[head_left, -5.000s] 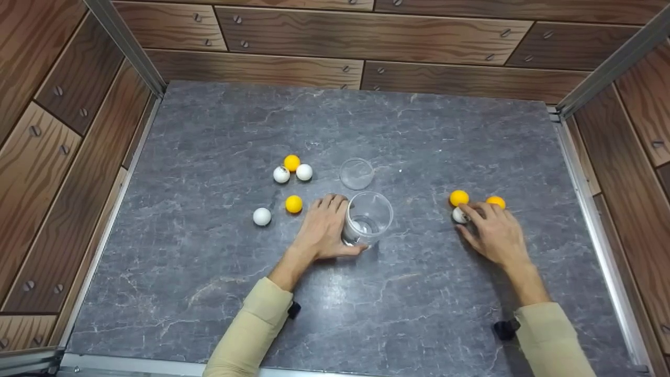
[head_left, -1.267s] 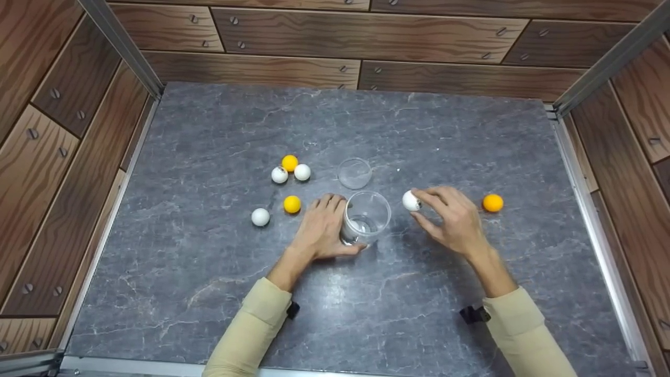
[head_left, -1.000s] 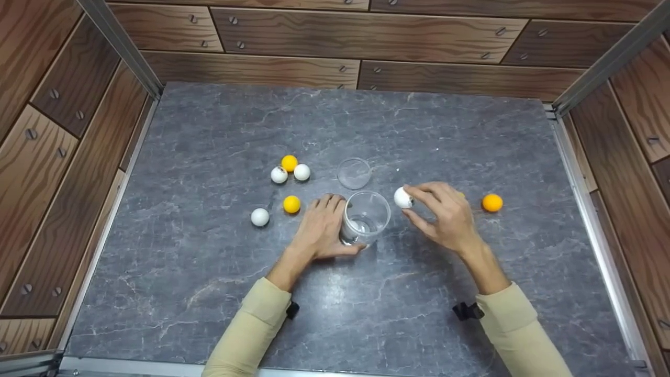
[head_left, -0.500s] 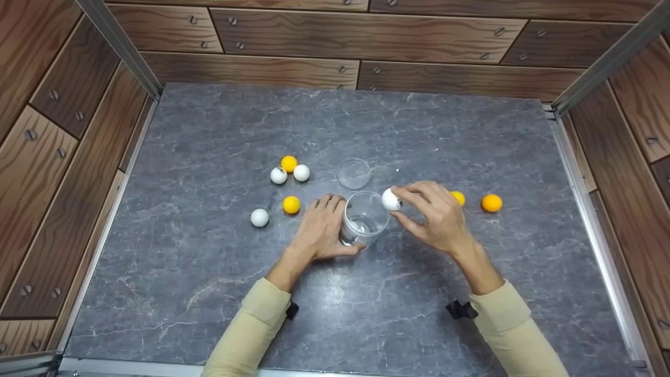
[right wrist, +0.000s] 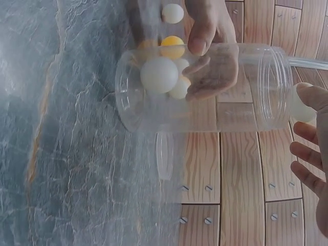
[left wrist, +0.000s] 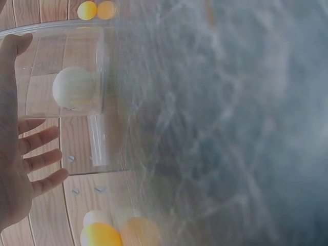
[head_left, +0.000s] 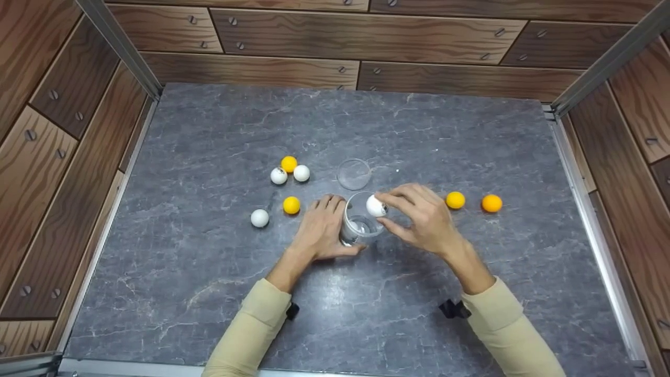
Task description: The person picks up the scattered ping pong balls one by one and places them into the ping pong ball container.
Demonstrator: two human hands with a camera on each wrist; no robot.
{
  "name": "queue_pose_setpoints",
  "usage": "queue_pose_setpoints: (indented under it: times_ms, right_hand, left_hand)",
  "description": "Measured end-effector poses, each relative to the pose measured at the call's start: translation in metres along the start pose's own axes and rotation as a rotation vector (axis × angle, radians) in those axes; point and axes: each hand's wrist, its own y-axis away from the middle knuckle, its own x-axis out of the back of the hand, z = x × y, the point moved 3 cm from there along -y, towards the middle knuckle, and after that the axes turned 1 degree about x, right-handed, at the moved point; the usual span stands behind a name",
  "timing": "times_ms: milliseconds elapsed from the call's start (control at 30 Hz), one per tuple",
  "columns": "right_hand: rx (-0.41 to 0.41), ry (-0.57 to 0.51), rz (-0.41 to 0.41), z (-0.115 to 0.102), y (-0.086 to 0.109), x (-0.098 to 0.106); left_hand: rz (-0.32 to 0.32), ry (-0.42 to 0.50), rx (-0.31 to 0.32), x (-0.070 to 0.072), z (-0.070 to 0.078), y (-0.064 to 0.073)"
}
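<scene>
My left hand (head_left: 323, 230) holds a clear plastic jar (head_left: 362, 238) upright on the table, its thumb in front and fingers along the left side. A white ping-pong ball (head_left: 375, 206) is pinched between thumb and fingertips of my right hand (head_left: 425, 220), at the jar's open mouth. Another white ball (right wrist: 159, 75) lies at the bottom inside the jar, plain in both wrist views. In the right wrist view, the pinched ball (right wrist: 302, 105) is just at the jar's rim, partly hidden by the thumb.
A clear round lid (head_left: 354, 174) lies behind the jar. To the left are several balls, among them a yellow one (head_left: 291, 205) and a white one (head_left: 259, 218). A yellow ball (head_left: 455, 200) and an orange ball (head_left: 491, 203) sit at right. Wood-patterned walls enclose the table.
My right hand has picked up the white ball from the right-hand group and carried it left to the jar's mouth. My left hand and the jar stay in place.
</scene>
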Motion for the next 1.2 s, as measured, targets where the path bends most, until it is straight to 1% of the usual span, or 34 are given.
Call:
queue_pose_setpoints:
  times_ms: [167, 300, 533, 733, 867, 967, 1200]
  right_hand:
    - [0.011, 0.014, -0.032, -0.001, -0.001, -0.004]
    - [0.011, 0.025, -0.044, -0.002, -0.002, -0.008]
    - [-0.02, 0.055, -0.063, -0.003, -0.003, -0.012]
    - [-0.05, 0.033, -0.105, -0.004, -0.007, -0.013]
    - [-0.072, 0.02, -0.124, -0.005, -0.009, -0.015]
    - [-0.067, 0.03, -0.129, -0.005, -0.01, -0.016]
    - [-0.048, 0.042, -0.125, -0.004, -0.01, -0.018]
  left_hand:
    - [-0.013, 0.008, 0.0, -0.001, 0.0, 0.0]
    - [-0.003, 0.006, 0.0, -0.002, -0.001, 0.001]
    - [0.01, 0.0, -0.001, -0.002, -0.001, 0.002]
    - [0.004, 0.008, 0.003, -0.001, -0.001, 0.002]
    - [0.001, -0.004, 0.005, -0.001, -0.001, 0.001]
    - [-0.004, -0.017, 0.003, -0.001, -0.001, 0.001]
    - [-0.019, -0.016, -0.003, 0.001, 0.0, 0.0]
